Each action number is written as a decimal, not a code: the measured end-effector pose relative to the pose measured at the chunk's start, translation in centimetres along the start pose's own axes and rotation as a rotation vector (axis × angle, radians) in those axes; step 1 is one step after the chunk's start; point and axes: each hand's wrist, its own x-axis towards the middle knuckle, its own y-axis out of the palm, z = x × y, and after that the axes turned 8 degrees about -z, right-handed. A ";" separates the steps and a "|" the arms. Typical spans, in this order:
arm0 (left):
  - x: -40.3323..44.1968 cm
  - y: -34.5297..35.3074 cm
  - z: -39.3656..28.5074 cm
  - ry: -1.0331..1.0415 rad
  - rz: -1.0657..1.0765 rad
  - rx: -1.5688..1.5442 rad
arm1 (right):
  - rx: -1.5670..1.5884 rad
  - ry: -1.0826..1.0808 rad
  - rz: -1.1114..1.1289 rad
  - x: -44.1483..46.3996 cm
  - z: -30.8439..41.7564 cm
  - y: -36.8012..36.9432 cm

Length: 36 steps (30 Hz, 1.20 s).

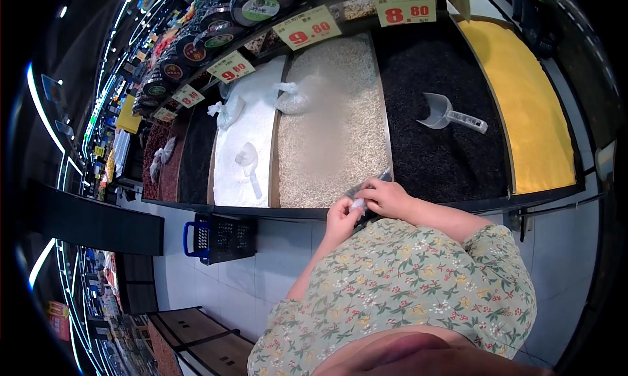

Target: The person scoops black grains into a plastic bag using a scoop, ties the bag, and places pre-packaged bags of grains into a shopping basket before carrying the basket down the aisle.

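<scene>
Both hands meet at the front edge of the grain bins, close to the body. My left hand (343, 219) has its fingers curled and pressed on a small whitish crumpled plastic piece (358, 205). Against it from the right, my right hand (383, 196) pinches at the same plastic. Something dark and grey lies under the fingers, too hidden to name. Just beyond the hands are the bin of pale grain (333, 147) and the bin of black grain (451, 160). A clear scoop (451, 114) lies on the black grain.
Tied plastic bags (292, 99) rest on the pale grain and the white bin (242, 134), which also holds a scoop. A yellow bin (523, 107) is at the right. Price signs (307, 28) line the back. A blue-handled basket (226, 238) stands on the floor, left.
</scene>
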 end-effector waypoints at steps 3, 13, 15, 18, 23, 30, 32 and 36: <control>-0.2 0.3 0.0 -0.001 0.004 -0.030 | -0.006 0.023 0.026 -0.1 -0.2 -0.3; -0.5 1.2 -1.5 -0.064 0.020 -0.060 | 0.045 0.052 0.232 -0.1 -0.8 -1.0; -0.5 1.5 -2.0 -0.073 0.025 -0.087 | 0.032 0.058 0.247 -0.1 -1.2 -0.6; -0.1 1.7 -2.3 -0.084 0.032 -0.067 | 0.016 0.034 0.256 0.1 -1.7 -0.4; 0.4 1.7 -2.6 -0.083 0.039 -0.067 | 0.034 0.030 0.280 0.5 -2.4 -0.3; 1.5 1.6 -2.5 -0.040 0.069 -0.075 | 0.102 -0.010 0.242 0.6 -3.9 0.5; 2.0 1.7 -2.3 -0.070 0.049 -0.071 | 0.090 -0.006 0.248 0.8 -4.1 0.5; 3.4 1.9 -1.9 -0.040 -0.069 -0.105 | 0.075 0.036 0.252 1.0 -4.5 0.7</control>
